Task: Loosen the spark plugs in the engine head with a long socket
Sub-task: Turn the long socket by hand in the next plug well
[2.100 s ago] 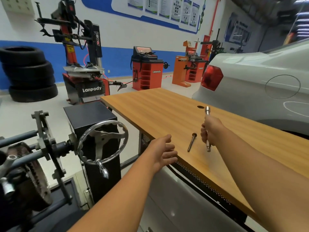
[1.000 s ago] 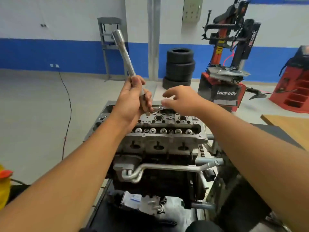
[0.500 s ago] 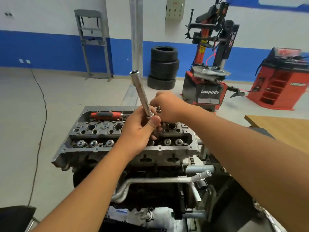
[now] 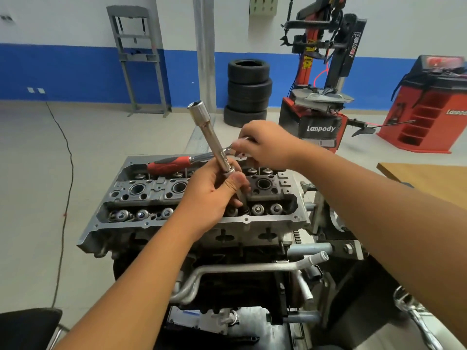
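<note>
While left hand (image 4: 214,190) grips, long socket (image 4: 211,137) tilts upward.

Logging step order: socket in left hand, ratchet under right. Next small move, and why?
Probably lift the ratchet off the engine head and seat its drive in the lower end of the long socket. The left hand grips the socket tilted, open end up, in no well; the right hand is gripping the ratchet's head end.

Auto repair workshop: stacked tyres (image 4: 249,92), Lanpody tyre changer (image 4: 321,97), red wheel balancer (image 4: 427,104), engine head (image 4: 197,198) on stand.
</note>
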Available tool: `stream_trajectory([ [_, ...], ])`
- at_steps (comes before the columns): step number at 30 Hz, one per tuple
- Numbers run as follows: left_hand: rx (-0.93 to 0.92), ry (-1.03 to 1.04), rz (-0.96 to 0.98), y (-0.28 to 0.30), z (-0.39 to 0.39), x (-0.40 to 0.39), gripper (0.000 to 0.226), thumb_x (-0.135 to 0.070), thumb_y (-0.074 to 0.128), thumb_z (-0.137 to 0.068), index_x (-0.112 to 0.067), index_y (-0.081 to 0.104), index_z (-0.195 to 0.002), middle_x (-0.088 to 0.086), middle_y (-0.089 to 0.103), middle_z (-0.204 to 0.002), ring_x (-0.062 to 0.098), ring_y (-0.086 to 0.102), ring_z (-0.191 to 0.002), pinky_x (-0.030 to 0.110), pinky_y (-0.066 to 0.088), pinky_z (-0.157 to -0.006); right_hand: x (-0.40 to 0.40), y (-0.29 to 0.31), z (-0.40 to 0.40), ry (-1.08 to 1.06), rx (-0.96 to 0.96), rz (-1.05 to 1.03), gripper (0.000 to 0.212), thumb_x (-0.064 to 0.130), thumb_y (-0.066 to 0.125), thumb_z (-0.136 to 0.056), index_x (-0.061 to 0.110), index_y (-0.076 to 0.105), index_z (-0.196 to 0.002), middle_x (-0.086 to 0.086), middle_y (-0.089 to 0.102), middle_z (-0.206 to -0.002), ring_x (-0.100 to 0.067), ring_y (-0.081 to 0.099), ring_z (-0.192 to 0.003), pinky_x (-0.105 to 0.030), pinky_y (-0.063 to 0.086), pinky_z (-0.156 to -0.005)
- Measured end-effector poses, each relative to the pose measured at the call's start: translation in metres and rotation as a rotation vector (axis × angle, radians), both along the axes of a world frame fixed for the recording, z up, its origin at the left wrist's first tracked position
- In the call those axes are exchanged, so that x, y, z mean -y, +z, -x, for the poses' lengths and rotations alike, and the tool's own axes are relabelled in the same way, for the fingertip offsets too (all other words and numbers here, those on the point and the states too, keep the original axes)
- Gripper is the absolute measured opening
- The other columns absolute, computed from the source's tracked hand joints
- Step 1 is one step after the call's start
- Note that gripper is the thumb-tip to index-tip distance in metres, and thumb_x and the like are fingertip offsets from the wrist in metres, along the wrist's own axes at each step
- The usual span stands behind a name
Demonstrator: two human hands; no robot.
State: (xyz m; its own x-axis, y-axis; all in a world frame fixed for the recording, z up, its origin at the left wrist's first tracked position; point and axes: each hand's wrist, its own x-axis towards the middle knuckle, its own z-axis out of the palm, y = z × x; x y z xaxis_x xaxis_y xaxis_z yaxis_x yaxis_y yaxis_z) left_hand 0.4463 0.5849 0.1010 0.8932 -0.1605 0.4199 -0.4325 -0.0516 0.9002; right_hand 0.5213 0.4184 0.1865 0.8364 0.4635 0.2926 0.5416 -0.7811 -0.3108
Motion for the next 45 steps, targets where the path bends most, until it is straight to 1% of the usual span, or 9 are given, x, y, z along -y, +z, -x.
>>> stream_trajectory([
  [3,0.039,0.028,-0.117,-0.001,0.001,-0.002,0.016,-0.055,0.061,-0.093,-0.039,0.063,-0.095,-0.003,0.078,-0.098,0.019,0.075,-0.097,0.046,0.060,-0.082,0.012,0.011,0.006,-0.003,-0.112,-0.359,0.020,0.028,0.062,-0.104,0.008,0.066,-0.100,-0.001,0.073,-0.091,-0.013,0.074,-0.072,-0.026,0.060,-0.061],
  [9,0.054,0.077,-0.111,-0.002,0.002,0.001,0.031,-0.063,0.068,-0.078,-0.036,0.068,-0.095,0.003,0.076,-0.095,0.027,0.074,-0.095,0.055,0.061,-0.090,0.039,0.043,0.011,-0.075,0.104,-0.716,0.014,0.027,0.067,-0.101,0.014,0.061,-0.100,-0.002,0.067,-0.087,-0.005,0.064,-0.060,-0.022,0.055,-0.059],
  [15,0.181,0.252,-0.118,-0.007,0.013,0.013,0.036,-0.062,0.076,-0.079,-0.028,0.066,-0.084,-0.004,0.072,-0.076,0.018,0.074,-0.071,0.047,0.062,-0.073,0.059,0.100,0.031,-0.090,0.423,-0.692,0.028,0.030,0.066,-0.097,0.002,0.064,-0.100,-0.013,0.062,-0.084,-0.027,0.065,-0.074,-0.038,0.057,-0.064],
  [17,0.165,0.314,-0.119,-0.006,0.013,0.014,0.041,-0.068,0.074,-0.078,-0.027,0.066,-0.080,-0.003,0.072,-0.073,0.017,0.073,-0.071,0.044,0.061,-0.072,0.069,0.121,0.041,-0.107,0.484,-0.761,0.019,0.023,0.062,-0.096,0.008,0.061,-0.085,-0.004,0.060,-0.071,-0.014,0.062,-0.061,-0.031,0.052,-0.060],
  [20,0.086,0.323,-0.114,-0.002,0.012,0.013,0.043,-0.073,0.049,-0.090,-0.037,0.070,-0.103,-0.013,0.076,-0.091,0.002,0.072,-0.087,0.028,0.058,-0.078,0.089,0.125,0.057,-0.328,0.192,-1.167,0.032,0.029,0.049,-0.108,0.014,0.050,-0.080,0.005,0.057,-0.076,0.002,0.054,-0.048,-0.016,0.049,-0.060],
  [23,0.047,0.146,0.059,0.006,0.014,0.011,0.044,-0.054,0.036,-0.103,-0.026,0.061,-0.127,-0.012,0.075,-0.116,-0.003,0.068,-0.105,0.013,0.053,-0.085,0.098,0.084,0.088,-0.213,-0.180,-1.809,0.050,0.063,0.054,-0.099,0.014,0.060,-0.099,0.001,0.059,-0.070,-0.010,0.045,-0.048,-0.024,0.050,-0.061],
  [30,0.213,0.213,-0.017,0.021,0.015,0.004,0.005,-0.033,0.073,-0.092,-0.028,0.074,-0.092,-0.003,0.077,-0.086,0.020,0.076,-0.081,0.045,0.065,-0.079,0.099,0.034,0.107,-0.422,-0.666,-1.480,0.061,0.072,0.052,-0.094,0.012,0.047,-0.100,0.001,0.043,-0.058,-0.003,0.029,-0.037,-0.017,0.024,-0.033],
  [40,0.242,0.317,-0.096,0.025,0.014,0.005,0.017,-0.020,0.079,-0.092,-0.034,0.071,-0.085,-0.008,0.075,-0.078,0.019,0.075,-0.073,0.047,0.065,-0.075,0.088,0.025,0.125,-0.212,-0.733,-1.383,0.039,0.048,0.061,-0.098,0.012,0.053,-0.109,-0.011,0.064,-0.071,-0.010,0.044,-0.044,-0.021,0.038,-0.038],
  [45,0.301,0.320,-0.172,0.026,0.016,0.013,0.013,-0.025,0.083,-0.087,-0.027,0.070,-0.086,-0.013,0.073,-0.081,0.009,0.072,-0.073,0.026,0.061,-0.070,0.083,0.025,0.127,-0.171,-0.692,-1.403,0.034,0.047,0.057,-0.101,0.013,0.056,-0.101,-0.012,0.064,-0.067,-0.009,0.043,-0.041,-0.020,0.036,-0.037],
])
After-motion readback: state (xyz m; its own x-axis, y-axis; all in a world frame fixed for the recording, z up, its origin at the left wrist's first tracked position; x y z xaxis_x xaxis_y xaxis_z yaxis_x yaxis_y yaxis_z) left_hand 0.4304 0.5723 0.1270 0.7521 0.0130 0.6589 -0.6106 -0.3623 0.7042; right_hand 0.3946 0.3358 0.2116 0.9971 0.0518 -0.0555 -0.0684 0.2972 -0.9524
